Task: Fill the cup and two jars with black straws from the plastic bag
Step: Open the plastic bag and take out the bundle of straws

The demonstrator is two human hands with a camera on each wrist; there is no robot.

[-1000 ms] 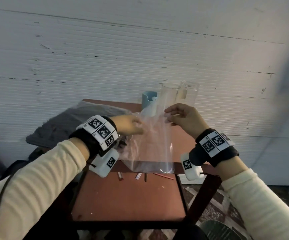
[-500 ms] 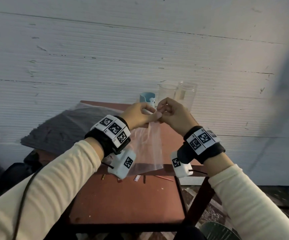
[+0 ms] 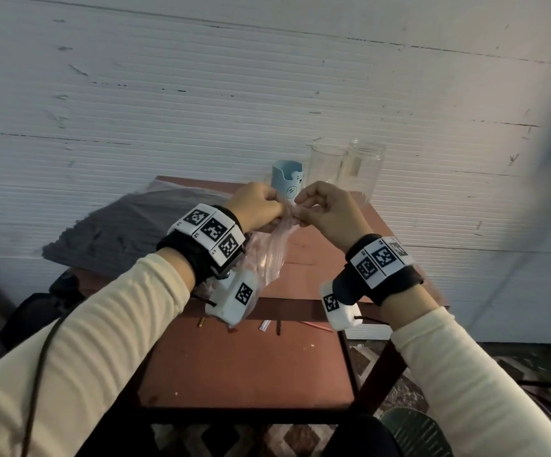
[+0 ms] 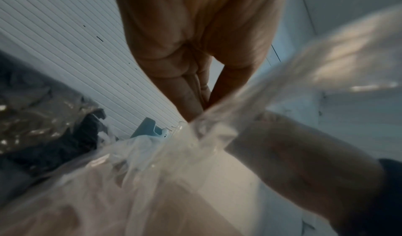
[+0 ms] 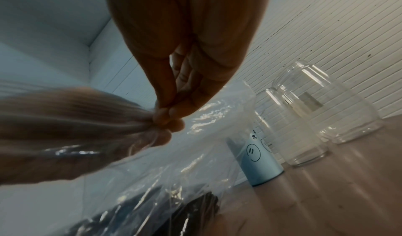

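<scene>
At the far left of the table (image 3: 244,364) lies a grey bundle (image 3: 129,232) wrapped in clear film — dark strands show through it in the wrist views, too blurred to name. The left hand (image 3: 257,206) is raised above the table's far half, forearm angled up from the near left, wrist bent, fingers curled and pinching the top edge of the clear plastic bag (image 3: 269,255). The bag hangs crumpled below both hands, clear of the tabletop; nothing is visible inside it. The right hand (image 3: 327,209) meets the left knuckle to knuckle, forearm rising from the near right, and its thumb and fingertips (image 5: 167,117) pinch the same gathered edge. Behind the hands stands the blue cup (image 3: 288,183) with a bear face — upright, at the far edge. Just right of it stand the two glass jars (image 3: 327,166), upright, side by side. A few small sticks (image 3: 277,326) lie on the near tabletop.
</scene>
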